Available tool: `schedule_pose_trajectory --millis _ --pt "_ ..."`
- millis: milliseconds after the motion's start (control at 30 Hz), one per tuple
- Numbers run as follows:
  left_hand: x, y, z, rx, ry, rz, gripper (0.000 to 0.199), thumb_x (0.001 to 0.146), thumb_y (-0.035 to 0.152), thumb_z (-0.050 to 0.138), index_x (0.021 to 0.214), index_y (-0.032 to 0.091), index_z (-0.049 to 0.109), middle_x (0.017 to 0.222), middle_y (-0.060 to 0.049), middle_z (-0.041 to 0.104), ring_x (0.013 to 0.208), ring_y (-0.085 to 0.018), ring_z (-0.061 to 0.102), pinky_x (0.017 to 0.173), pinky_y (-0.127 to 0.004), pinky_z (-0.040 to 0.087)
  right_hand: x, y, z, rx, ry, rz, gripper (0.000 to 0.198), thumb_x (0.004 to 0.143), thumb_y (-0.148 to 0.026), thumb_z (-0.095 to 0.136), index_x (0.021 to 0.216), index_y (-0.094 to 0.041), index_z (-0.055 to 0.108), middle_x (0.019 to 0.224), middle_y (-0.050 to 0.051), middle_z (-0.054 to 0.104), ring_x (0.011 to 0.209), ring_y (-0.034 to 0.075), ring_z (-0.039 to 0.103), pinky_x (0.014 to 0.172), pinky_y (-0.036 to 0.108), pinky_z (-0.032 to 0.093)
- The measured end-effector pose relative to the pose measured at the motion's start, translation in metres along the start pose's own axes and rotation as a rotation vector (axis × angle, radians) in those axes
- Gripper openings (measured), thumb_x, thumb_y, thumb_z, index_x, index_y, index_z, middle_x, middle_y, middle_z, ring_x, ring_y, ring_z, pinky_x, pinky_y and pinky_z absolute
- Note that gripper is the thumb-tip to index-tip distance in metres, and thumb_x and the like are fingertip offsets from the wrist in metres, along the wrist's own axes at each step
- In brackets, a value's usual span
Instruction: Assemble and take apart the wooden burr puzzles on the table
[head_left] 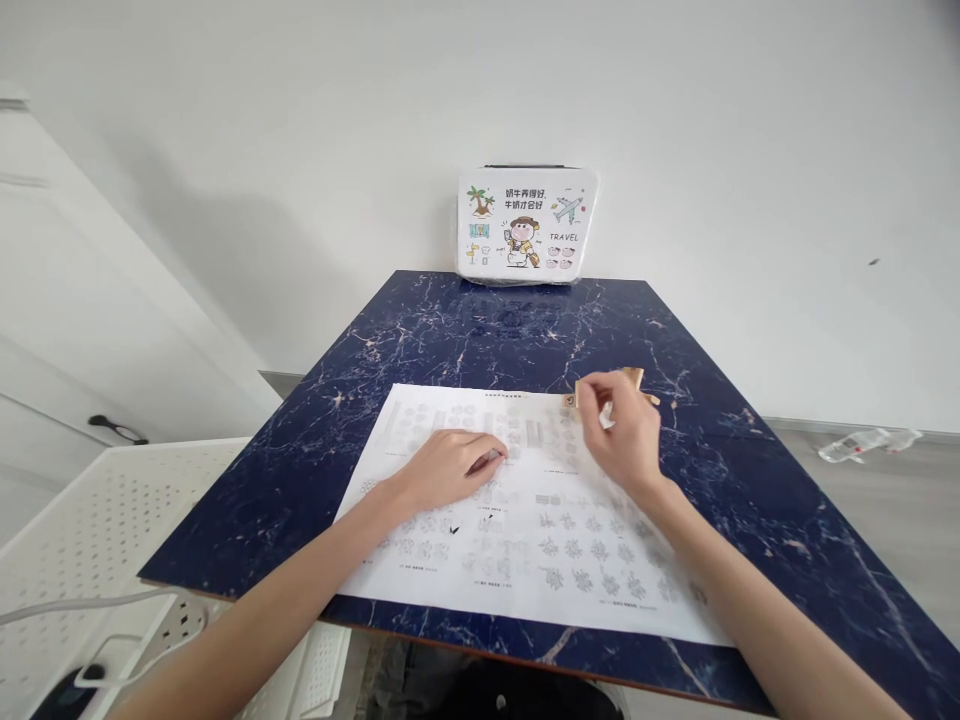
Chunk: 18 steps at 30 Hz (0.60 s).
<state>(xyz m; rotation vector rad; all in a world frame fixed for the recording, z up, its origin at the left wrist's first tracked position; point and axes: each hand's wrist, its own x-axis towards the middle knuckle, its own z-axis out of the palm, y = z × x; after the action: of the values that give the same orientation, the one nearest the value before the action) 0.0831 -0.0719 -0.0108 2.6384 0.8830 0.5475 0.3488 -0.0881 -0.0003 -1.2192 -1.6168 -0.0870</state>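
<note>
A large white printed sheet with rows of small line diagrams lies on the table. My left hand rests on its left half, fingers curled and tips close to the thumb; whatever they may hold is hidden. Just below that hand are two small black slivers, one of them a V-shaped black piece. Over the sheet's upper right corner, my right hand is closed, its thumb and fingers bent together. Gold-coloured pieces show behind its knuckles, and a small gold block with a dark mark sits at its left.
A white cartoon-printed case stands against the wall at the back of the dark blue marbled table. At lower left are a white perforated stand and a power strip with cables. A clear plastic bottle lies beyond the right edge.
</note>
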Motion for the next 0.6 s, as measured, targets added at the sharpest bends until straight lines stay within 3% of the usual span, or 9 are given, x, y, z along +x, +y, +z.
schedule_pose_trajectory --millis 100,167,367,600 --pt "0.0 0.0 -0.001 -0.012 -0.011 -0.004 0.022 0.105 0.026 0.051 0.11 0.02 0.071 0.079 0.0 0.074 0.069 -0.015 0.067 0.066 -0.029 0.05 0.011 0.029 -0.009 -0.163 0.184 -0.021 0.021 0.101 -0.032 0.055 0.117 -0.019 0.058 0.115 0.016 0.06 0.098 0.026 0.061 0.083 0.041 0.051" --pt "0.0 0.0 -0.002 -0.015 -0.018 -0.006 0.022 0.105 0.026 0.05 0.11 0.021 0.071 0.079 0.0 0.073 0.069 -0.015 0.067 0.066 -0.029 0.049 0.013 0.048 -0.011 -0.23 0.222 0.046 0.028 0.1 -0.034 0.054 0.124 -0.018 0.057 0.125 0.018 0.055 0.109 0.028 0.059 0.092 0.046 0.05" --pt "-0.001 -0.001 -0.003 -0.011 -0.023 -0.012 0.022 0.106 0.027 0.05 0.109 0.021 0.071 0.082 0.0 0.075 0.067 -0.015 0.065 0.066 -0.029 0.047 0.004 0.085 -0.003 -0.125 0.166 0.384 0.031 0.096 -0.043 0.056 0.114 -0.018 0.063 0.117 0.015 0.063 0.101 0.027 0.062 0.085 0.041 0.052" --pt "-0.001 -0.002 -0.004 -0.006 -0.034 -0.001 0.023 0.106 0.027 0.049 0.111 0.021 0.071 0.082 0.0 0.075 0.065 -0.014 0.065 0.066 -0.029 0.048 0.006 0.093 -0.002 0.032 0.074 0.661 0.043 0.092 -0.056 0.057 0.103 -0.017 0.072 0.104 0.013 0.076 0.093 0.027 0.069 0.083 0.037 0.049"
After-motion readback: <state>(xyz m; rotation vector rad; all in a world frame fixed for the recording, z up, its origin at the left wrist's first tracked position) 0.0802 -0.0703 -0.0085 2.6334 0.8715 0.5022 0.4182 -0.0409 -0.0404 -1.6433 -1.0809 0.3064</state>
